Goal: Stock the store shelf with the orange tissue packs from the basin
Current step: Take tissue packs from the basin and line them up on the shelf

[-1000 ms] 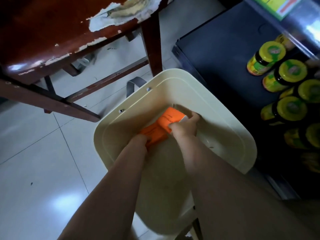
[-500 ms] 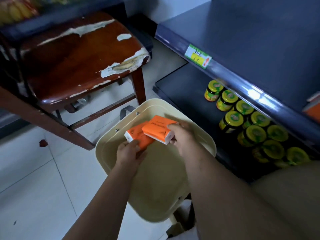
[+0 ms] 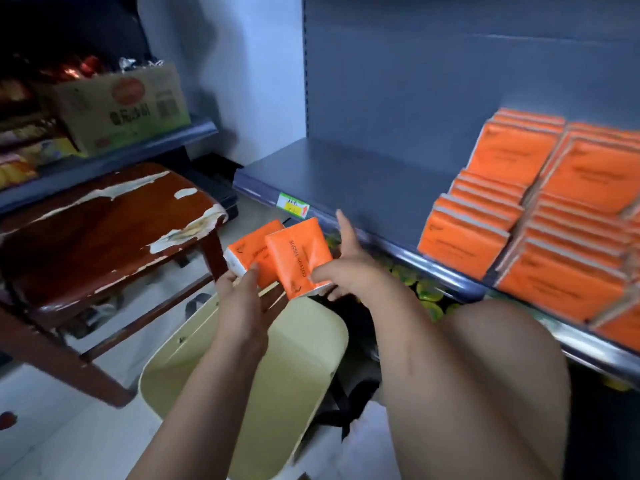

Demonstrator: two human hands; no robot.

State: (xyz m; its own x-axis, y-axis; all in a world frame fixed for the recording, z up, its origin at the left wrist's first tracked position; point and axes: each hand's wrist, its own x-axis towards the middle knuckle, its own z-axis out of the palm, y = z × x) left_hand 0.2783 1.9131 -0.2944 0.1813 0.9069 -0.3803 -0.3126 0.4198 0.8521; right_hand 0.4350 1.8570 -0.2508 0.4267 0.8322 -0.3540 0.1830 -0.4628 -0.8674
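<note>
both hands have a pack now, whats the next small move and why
The left hand grips one tissue pack, the right hand the other pack, both held above the basin. So probably carry them up and right onto the shelf, setting them on its bare board beside the stacked packs.

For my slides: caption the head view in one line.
Left hand and right hand hold two orange tissue packs above a cream plastic basin beside a dark grey shelf.
</note>
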